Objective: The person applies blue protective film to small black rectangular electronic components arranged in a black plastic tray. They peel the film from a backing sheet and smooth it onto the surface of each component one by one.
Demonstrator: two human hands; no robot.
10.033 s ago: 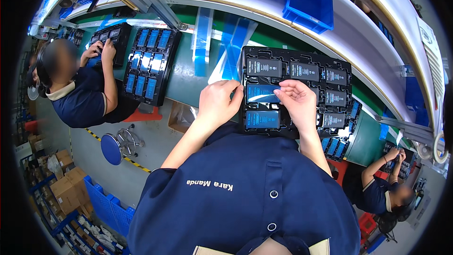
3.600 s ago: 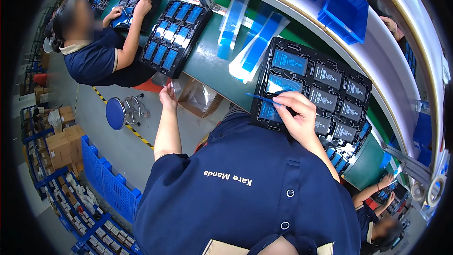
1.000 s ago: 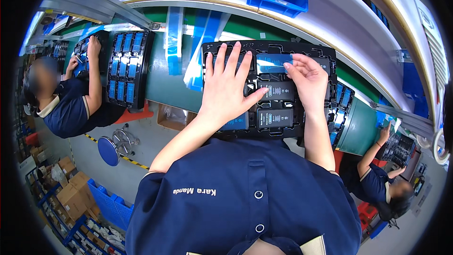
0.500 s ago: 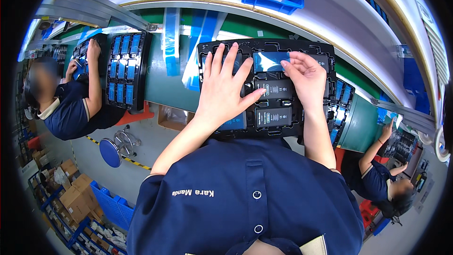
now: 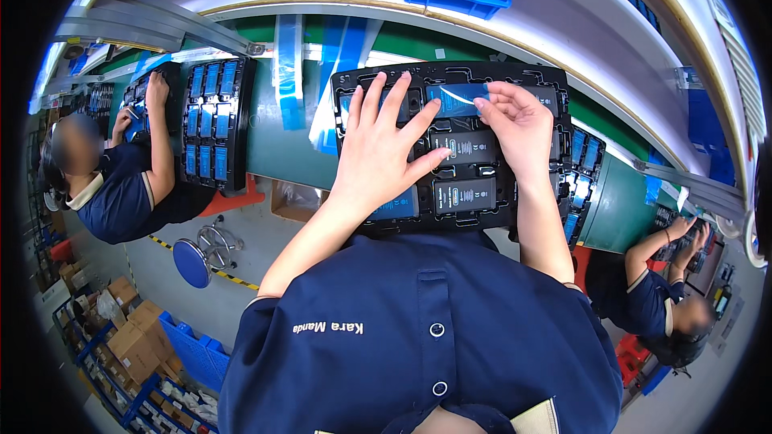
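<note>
Two hands in: your left hand (image 5: 376,145) spread wide over tray (image 5: 450,71), gripping nothing; right hand (image 5: 519,124) pinched on blue film (image 5: 455,98). Lay it flat, wrinkle-free.

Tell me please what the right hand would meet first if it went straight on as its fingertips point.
Probably the left hand, at its index fingertip, across the shiny blue plastic film; the height difference is unclear.
</note>
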